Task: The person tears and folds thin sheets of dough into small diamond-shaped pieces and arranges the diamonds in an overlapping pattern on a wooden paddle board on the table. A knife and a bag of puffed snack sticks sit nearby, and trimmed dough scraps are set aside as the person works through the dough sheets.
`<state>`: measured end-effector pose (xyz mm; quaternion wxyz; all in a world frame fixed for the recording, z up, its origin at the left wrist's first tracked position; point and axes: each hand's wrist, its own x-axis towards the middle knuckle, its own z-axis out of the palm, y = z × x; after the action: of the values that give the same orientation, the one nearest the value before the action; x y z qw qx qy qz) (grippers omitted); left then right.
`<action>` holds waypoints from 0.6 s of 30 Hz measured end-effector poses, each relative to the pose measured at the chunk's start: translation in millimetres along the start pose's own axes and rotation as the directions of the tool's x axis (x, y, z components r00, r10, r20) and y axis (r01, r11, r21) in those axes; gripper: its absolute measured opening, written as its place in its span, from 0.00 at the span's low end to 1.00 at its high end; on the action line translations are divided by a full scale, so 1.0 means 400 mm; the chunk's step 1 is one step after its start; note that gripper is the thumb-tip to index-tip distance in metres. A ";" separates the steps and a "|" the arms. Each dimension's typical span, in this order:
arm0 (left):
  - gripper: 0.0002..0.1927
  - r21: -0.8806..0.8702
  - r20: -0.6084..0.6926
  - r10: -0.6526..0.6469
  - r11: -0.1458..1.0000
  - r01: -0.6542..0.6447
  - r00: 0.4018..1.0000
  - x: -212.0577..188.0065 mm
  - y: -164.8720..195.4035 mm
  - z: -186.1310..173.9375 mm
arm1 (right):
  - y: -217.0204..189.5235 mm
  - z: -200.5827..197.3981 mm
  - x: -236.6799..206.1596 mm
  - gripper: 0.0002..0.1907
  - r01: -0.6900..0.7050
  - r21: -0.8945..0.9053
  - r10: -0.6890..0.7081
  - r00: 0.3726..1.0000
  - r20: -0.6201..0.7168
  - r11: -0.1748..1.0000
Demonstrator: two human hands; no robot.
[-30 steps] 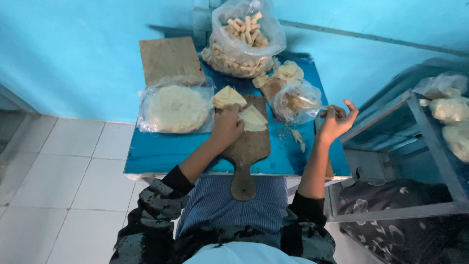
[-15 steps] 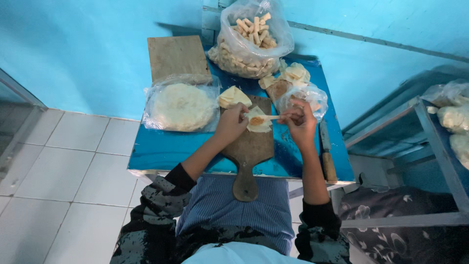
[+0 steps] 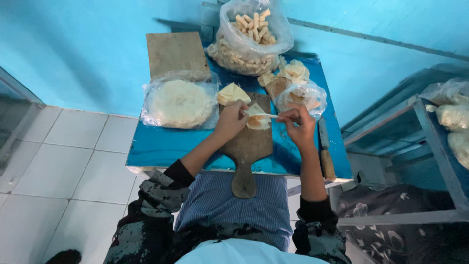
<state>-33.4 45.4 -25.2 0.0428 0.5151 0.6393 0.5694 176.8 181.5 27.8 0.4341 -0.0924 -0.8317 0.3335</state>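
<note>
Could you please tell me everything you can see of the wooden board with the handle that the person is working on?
The wooden paddle board is brown and worn-looking, with a broad flat blade and a narrow handle ending in a rounded knob that juts past the blue table's near edge over the person's lap. It lies flat, handle toward the person. A pale folded wrapper rests on its far end; the left hand presses there, and the right hand holds a thin stick to the wrapper.

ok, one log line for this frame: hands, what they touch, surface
left hand: pressing wrapper | right hand: holds thin stick over wrapper | surface: wooden paddle board on blue table
</note>
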 end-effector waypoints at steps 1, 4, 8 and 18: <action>0.09 0.011 0.004 -0.005 1.000 0.005 1.000 0.000 -0.002 0.001 | -0.002 0.000 -0.002 0.24 -0.014 -0.002 0.014 1.000 -0.009 1.000; 0.10 0.034 0.007 -0.003 0.999 0.003 1.000 -0.001 -0.003 0.002 | -0.001 -0.001 -0.003 0.24 -0.023 0.046 0.023 1.000 -0.011 0.999; 0.11 0.029 0.007 0.038 0.999 -0.038 0.999 0.005 0.008 -0.010 | 0.007 -0.015 -0.001 0.23 0.031 0.082 -0.023 0.995 -0.101 0.996; 0.10 0.026 0.020 0.265 0.964 -0.265 0.964 -0.016 0.079 -0.030 | 0.040 -0.116 -0.003 0.22 -0.164 -0.270 -0.093 0.673 -0.734 0.949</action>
<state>-19.0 27.1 0.0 -0.0357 0.6012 0.5722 0.5566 211.8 215.0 35.5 0.7058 -0.3034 -0.6248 0.1394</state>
